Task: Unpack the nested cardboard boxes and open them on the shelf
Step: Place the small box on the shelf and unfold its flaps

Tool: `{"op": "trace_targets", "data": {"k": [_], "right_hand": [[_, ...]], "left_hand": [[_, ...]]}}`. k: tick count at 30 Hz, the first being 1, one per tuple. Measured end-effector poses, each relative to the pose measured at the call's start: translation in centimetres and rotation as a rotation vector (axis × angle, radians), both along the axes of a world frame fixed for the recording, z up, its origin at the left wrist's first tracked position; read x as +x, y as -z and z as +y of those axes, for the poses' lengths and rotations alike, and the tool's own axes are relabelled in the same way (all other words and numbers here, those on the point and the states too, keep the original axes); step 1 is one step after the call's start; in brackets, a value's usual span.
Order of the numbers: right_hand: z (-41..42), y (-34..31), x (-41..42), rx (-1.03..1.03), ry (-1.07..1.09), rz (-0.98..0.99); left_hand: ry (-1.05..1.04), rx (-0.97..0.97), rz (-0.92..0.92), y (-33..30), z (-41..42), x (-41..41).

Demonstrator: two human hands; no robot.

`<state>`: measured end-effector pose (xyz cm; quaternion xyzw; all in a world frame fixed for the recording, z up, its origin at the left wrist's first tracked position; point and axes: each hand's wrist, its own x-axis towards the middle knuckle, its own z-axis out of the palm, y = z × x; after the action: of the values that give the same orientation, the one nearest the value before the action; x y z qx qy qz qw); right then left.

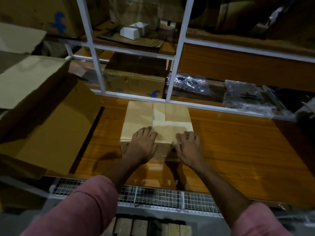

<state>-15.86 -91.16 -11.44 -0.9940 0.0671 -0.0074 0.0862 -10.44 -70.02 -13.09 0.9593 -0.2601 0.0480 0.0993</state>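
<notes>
**Small cardboard box taped shut on the wooden shelf, both hands on its near edge**

Small cardboard box (156,126) sits flat on the glossy wooden shelf (238,150), its far edge close to the white metal frame (175,48) that rises behind it. Its top flaps are closed, and strips of clear tape (159,114) cross over the seam in a T shape.

The left hand (144,143) lies over the near left part of the box top, fingers spread and gently bent, fingertips pressing on the cardboard while the thumb side drops over the front face. The right hand (188,145) is at the near right corner of the box, fingers curled down onto the top edge and the thumb against the front face, so it pinches that edge. Both forearms reach in from rolled pink sleeves (81,206).

Left of the box, well apart from it, a large cardboard box (44,126) lies with its flaps open and its inside showing. Behind the box, beyond the frame, a brown carton with a blue letter mark (136,84) stands on a lower level. To the right of that carton are crumpled clear plastic bags (245,96). Nearer than the box, below the shelf's front edge, runs a wire mesh panel (153,195).
</notes>
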Motion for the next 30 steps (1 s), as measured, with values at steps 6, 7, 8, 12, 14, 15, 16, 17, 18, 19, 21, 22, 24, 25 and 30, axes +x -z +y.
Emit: {"op": "trace_targets", "data": {"k": [6,7,8,12,14,15,16,17,18,19,21,22,24,25,30], "right_hand": [[0.8,0.2,3.9,-0.067,-0.048,-0.144],[1.0,0.4,4.7,-0.033,-0.092,-0.155],[1.2,0.4,5.4,0.012,-0.142,-0.161],[2.3,1.2,8.6,0.155,-0.286,-0.182],[2.9,1.6,10.2,0.136,-0.342,-0.103],[3.0,1.7,10.9,0.122,-0.356,-0.048],[3.1,1.8,11.4,0.1,-0.367,-0.004],[3.2,1.9,11.7,0.068,-0.378,0.025],[3.2,1.9,11.8,0.039,-0.382,0.041],[3.3,1.9,11.7,0.028,-0.378,0.046],[3.4,1.8,11.5,0.051,-0.361,0.031],[3.3,1.9,11.4,0.061,-0.353,0.016],[3.3,1.8,11.1,0.064,-0.332,-0.009],[3.4,1.7,10.9,0.067,-0.321,-0.01],[4.3,1.2,9.9,0.093,-0.276,-0.009]], "left_hand": [[-0.085,0.066,0.065,-0.1,-0.2,1.8],[-0.098,0.065,0.08,-0.1,-0.4,2.2],[-0.105,0.069,0.082,-0.2,-0.5,2.5],[-0.131,0.094,0.036,-0.2,-1.0,3.6],[-0.137,0.114,0.023,-0.6,-1.1,4.1],[-0.13,0.138,0.021,-0.7,-1.1,4.4],[-0.113,0.167,0.016,-1.0,-1.0,4.6],[-0.08,0.192,0.004,-1.3,-0.8,4.8],[-0.016,0.215,-0.031,-1.8,-0.5,5.0],[0.082,0.239,-0.095,-2.5,-0.3,5.3],[0.282,0.279,-0.249,-4.1,0.3,6.1],[0.334,0.293,-0.309,-4.9,0.6,6.7],[0.279,0.347,-0.348,-6.9,1.5,7.4],[0.204,0.413,-0.35,-7.9,2.1,7.6],[-0.096,0.623,-0.196,-9.9,4.6,7.6]]}}
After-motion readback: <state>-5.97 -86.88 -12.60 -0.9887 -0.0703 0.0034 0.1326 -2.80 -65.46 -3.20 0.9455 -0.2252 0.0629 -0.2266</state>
